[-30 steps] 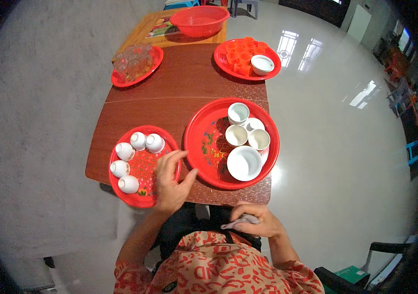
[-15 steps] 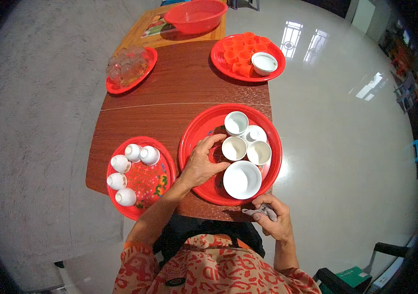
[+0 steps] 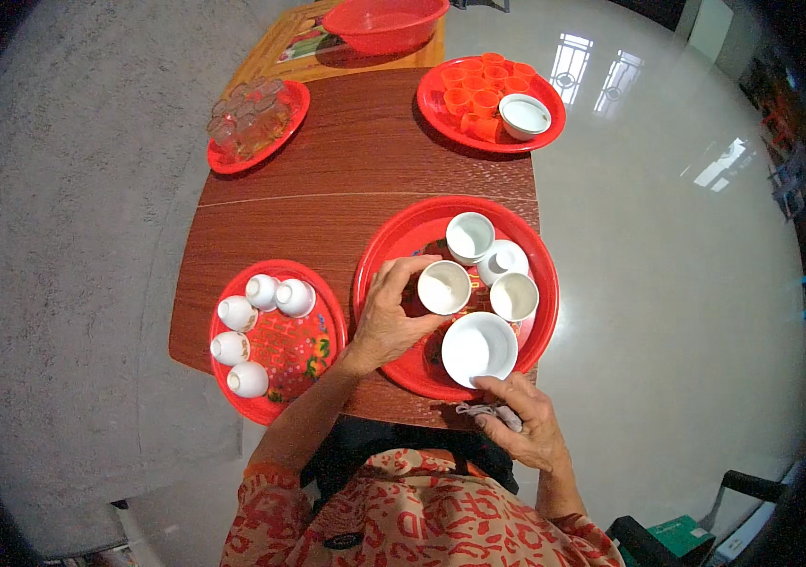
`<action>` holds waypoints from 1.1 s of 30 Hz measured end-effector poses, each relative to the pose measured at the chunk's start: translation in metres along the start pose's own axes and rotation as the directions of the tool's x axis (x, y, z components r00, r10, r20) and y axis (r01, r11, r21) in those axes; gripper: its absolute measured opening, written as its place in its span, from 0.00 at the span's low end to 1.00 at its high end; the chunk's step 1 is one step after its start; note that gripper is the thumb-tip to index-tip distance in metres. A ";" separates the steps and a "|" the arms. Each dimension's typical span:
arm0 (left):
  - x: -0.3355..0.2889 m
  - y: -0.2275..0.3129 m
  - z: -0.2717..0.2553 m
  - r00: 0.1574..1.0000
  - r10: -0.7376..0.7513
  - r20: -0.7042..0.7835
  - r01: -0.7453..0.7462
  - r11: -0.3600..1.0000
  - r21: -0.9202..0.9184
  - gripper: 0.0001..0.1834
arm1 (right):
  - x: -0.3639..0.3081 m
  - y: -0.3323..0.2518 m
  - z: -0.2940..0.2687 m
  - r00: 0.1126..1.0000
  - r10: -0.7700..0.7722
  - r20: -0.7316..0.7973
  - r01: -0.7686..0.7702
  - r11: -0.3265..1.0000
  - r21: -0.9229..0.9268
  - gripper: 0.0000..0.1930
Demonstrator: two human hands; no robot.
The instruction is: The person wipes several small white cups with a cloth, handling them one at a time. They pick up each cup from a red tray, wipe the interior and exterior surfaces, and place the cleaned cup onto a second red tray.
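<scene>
Over the large red tray [image 3: 372,354], my left hand [image 3: 393,317] grips a small white cup [image 3: 444,287] with thumb and fingers on its sides. Behind and right of it on the tray are another white cup [image 3: 470,236], a white lid-like piece with a knob [image 3: 504,261] and a third cup [image 3: 514,297]. Nearest me there stands a wider white bowl [image 3: 479,350]. My right hand [image 3: 528,422] is closed on a crumpled grey cloth [image 3: 497,413] at the tray's near right edge, its fingertips close to the bowl.
Several upturned white cups [image 3: 248,379] line a smaller red tray [image 3: 327,312] at left. Farther off are a red tray of clear glasses [image 3: 250,118], another with orange cups [image 3: 484,101] and a white bowl [image 3: 525,115], and a red basin [image 3: 386,26]. A wall runs along the left.
My left hand has closed on the small cup and drawn it slightly away from the others. The right hand with the cloth has come nearer the wide bowl.
</scene>
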State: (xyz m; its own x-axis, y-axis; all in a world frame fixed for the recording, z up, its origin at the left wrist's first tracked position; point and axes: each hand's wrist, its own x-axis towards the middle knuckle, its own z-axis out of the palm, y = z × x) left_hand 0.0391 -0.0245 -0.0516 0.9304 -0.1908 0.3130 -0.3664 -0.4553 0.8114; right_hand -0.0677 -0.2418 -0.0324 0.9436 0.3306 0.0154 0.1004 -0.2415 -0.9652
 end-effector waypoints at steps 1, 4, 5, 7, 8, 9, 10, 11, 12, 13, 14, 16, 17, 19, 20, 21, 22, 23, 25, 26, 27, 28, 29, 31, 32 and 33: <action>-0.002 0.001 -0.005 1.000 0.016 -0.023 -0.017 1.000 -0.022 0.32 | 0.001 -0.001 0.001 1.000 0.001 0.005 -0.001 1.000 -0.013 0.22; -0.009 0.005 -0.021 0.995 0.071 -0.075 -0.071 0.997 -0.005 0.32 | 0.005 -0.002 0.004 1.000 0.013 0.023 -0.012 0.999 -0.033 0.22; -0.013 0.003 -0.024 0.992 0.088 -0.096 -0.087 0.996 0.009 0.33 | 0.007 -0.002 0.006 0.999 0.025 0.029 -0.025 0.999 -0.026 0.22; -0.019 0.003 -0.030 0.985 0.111 -0.134 -0.108 0.994 0.029 0.32 | 0.014 -0.006 0.008 0.999 0.037 0.039 -0.035 0.998 -0.061 0.23; -0.021 0.003 -0.033 0.980 0.135 -0.144 -0.126 0.990 0.067 0.34 | 0.019 -0.009 0.010 0.997 0.069 0.028 -0.069 0.998 -0.015 0.23; -0.023 0.002 -0.036 0.976 0.160 -0.151 -0.145 0.984 0.103 0.35 | 0.023 -0.011 0.012 0.995 0.102 0.018 -0.103 0.994 0.032 0.24; -0.024 0.002 -0.038 0.970 0.185 -0.157 -0.163 0.977 0.140 0.36 | 0.026 -0.014 0.013 0.991 0.137 0.008 -0.137 0.987 0.079 0.24; -0.025 0.004 -0.040 0.965 0.204 -0.166 -0.176 0.969 0.172 0.37 | 0.030 -0.003 0.014 0.997 0.075 -0.009 -0.074 0.996 0.043 0.24; -0.027 0.005 -0.041 0.959 0.223 -0.172 -0.188 0.961 0.202 0.38 | 0.033 -0.004 0.016 0.986 0.165 -0.017 -0.162 0.980 0.114 0.25; -0.028 0.006 -0.042 0.954 0.243 -0.177 -0.200 0.952 0.231 0.38 | 0.037 -0.005 0.018 0.979 0.201 -0.038 -0.195 0.973 0.123 0.26; -0.029 0.008 -0.043 0.951 0.255 -0.173 -0.207 0.945 0.254 0.39 | 0.040 -0.005 0.019 0.969 0.238 -0.059 -0.229 0.964 0.134 0.27; -0.031 0.011 -0.045 0.946 0.282 -0.162 -0.224 0.926 0.305 0.39 | 0.043 -0.002 0.020 0.971 0.231 -0.068 -0.225 0.970 0.089 0.28; -0.033 0.013 -0.046 0.946 0.277 -0.165 -0.216 0.924 0.317 0.38 | 0.043 -0.001 0.020 0.971 0.228 -0.073 -0.223 0.973 0.066 0.29; -0.038 0.016 -0.046 0.948 0.267 -0.171 -0.198 0.920 0.339 0.38 | 0.043 0.001 0.020 0.980 0.183 -0.081 -0.179 0.982 0.064 0.31; -0.040 0.018 -0.046 0.951 0.261 -0.166 -0.198 0.926 0.322 0.37 | 0.042 0.001 0.019 0.983 0.162 -0.085 -0.157 0.986 0.062 0.32; -0.042 0.019 -0.046 0.953 0.254 -0.163 -0.196 0.932 0.306 0.37 | 0.042 0.001 0.019 0.988 0.132 -0.085 -0.127 0.990 0.063 0.33; -0.044 0.021 -0.046 0.956 0.246 -0.159 -0.193 0.938 0.289 0.37 | 0.039 -0.002 0.019 0.986 0.144 -0.085 -0.135 0.986 0.096 0.32; -0.045 0.023 -0.046 0.957 0.251 -0.144 -0.202 0.936 0.289 0.37 | 0.035 -0.008 0.018 0.984 0.155 -0.085 -0.143 0.981 0.127 0.31; -0.051 0.026 -0.046 0.960 0.255 -0.114 -0.213 0.932 0.292 0.37 | 0.025 -0.012 0.018 0.984 0.139 -0.114 -0.106 0.961 0.257 0.25; -0.052 0.028 -0.046 0.960 0.261 -0.104 -0.219 0.929 0.299 0.37 | 0.019 -0.013 0.016 0.982 0.169 -0.083 -0.143 0.957 0.251 0.23; -0.053 0.030 -0.046 0.960 0.264 -0.096 -0.224 0.925 0.307 0.37 | 0.013 -0.012 0.011 0.979 0.198 -0.050 -0.180 0.953 0.244 0.20; -0.054 0.032 -0.047 0.960 0.267 -0.086 -0.228 0.921 0.315 0.37 | 0.007 -0.011 0.008 0.974 0.227 -0.018 -0.216 0.947 0.236 0.18; -0.055 0.036 -0.048 0.958 0.273 -0.091 -0.230 0.915 0.331 0.37 | 0.001 -0.010 0.009 0.971 0.236 -0.043 -0.216 0.938 0.271 0.14; -0.057 0.042 -0.046 0.959 0.278 -0.053 -0.238 0.893 0.382 0.36 | -0.010 -0.007 0.006 0.968 0.246 -0.059 -0.223 0.941 0.255 0.14; -0.058 0.044 -0.046 0.960 0.279 -0.034 -0.242 0.881 0.408 0.36 | -0.015 -0.005 0.005 0.966 0.250 -0.066 -0.227 0.942 0.247 0.13; -0.059 0.048 -0.046 0.955 0.295 0.005 -0.266 0.856 0.443 0.35 | -0.019 -0.003 0.005 0.964 0.260 -0.056 -0.236 0.934 0.270 0.13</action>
State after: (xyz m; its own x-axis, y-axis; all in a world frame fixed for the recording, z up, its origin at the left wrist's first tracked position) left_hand -0.0325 0.0052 -0.0083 0.7808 -0.3207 0.5363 -0.5670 -0.7243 0.3924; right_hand -0.0877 -0.2433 -0.0314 0.9535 0.2048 -0.2211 -0.2139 -0.0570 -0.9752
